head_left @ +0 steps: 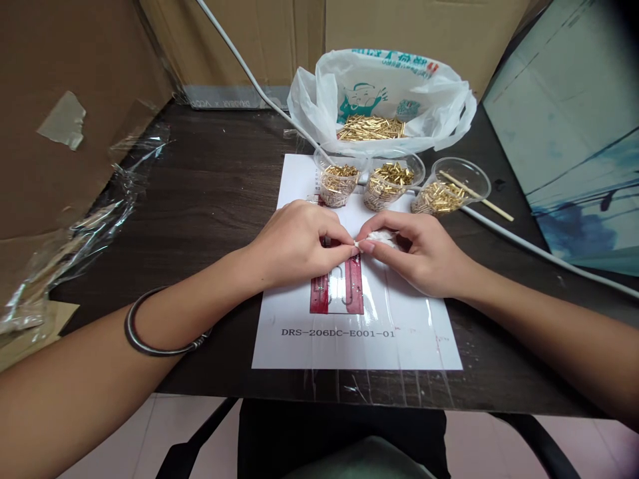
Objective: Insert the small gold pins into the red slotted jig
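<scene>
My left hand [294, 243] and my right hand [414, 249] meet fingertip to fingertip over a white printed sheet [349, 332] taped to the dark table [214, 186]. Both hands are closed in a pinch. My right hand cups a small white piece [380, 237], and my left fingers pinch its near end. Under the hands lies a red drawing with white slots [339, 293]. Just beyond stand three clear plastic cups of small brass pins [339, 183], [392, 181], [446, 193]. A metal bangle [150, 332] sits on my left wrist.
A white plastic bag [384, 100] holding more brass pins lies behind the cups. A thin wooden stick [479, 198] rests across the right cup. A white cable [524, 243] runs across the table. Cardboard walls stand left and behind, crumpled clear film [74, 239] at left, a blue-white panel [574, 146] at right.
</scene>
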A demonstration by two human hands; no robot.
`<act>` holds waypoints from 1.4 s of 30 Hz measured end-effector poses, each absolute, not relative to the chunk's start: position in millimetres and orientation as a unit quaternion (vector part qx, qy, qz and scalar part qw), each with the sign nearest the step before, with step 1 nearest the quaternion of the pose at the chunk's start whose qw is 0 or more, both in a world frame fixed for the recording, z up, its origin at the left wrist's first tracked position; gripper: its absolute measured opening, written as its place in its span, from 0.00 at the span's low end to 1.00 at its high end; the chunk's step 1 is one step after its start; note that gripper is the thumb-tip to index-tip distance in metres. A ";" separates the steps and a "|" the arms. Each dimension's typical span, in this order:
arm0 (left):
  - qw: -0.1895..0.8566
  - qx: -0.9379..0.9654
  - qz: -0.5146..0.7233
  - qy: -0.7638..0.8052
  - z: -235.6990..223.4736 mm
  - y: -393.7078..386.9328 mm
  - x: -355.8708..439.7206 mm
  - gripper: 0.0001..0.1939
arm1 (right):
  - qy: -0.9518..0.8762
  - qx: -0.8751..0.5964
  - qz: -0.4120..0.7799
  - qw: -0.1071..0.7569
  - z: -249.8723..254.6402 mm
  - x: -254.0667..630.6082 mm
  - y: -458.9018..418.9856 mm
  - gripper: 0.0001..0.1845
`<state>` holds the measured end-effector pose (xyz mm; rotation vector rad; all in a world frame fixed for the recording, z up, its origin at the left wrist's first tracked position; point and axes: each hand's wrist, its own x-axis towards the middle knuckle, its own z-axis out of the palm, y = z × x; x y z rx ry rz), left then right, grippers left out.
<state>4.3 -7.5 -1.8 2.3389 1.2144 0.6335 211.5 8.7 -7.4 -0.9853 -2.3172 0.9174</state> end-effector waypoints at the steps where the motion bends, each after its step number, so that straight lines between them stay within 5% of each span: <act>1: 0.213 0.842 0.229 0.439 -2.0 -7.5 4.4 0.10 | -0.842 -0.357 0.332 0.230 -7.3 211.2 8.9 0.07; 42: 0.224 0.843 0.231 0.431 -0.9 -5.2 2.5 0.06 | -0.850 -0.373 0.302 0.219 -10.0 212.2 10.9 0.09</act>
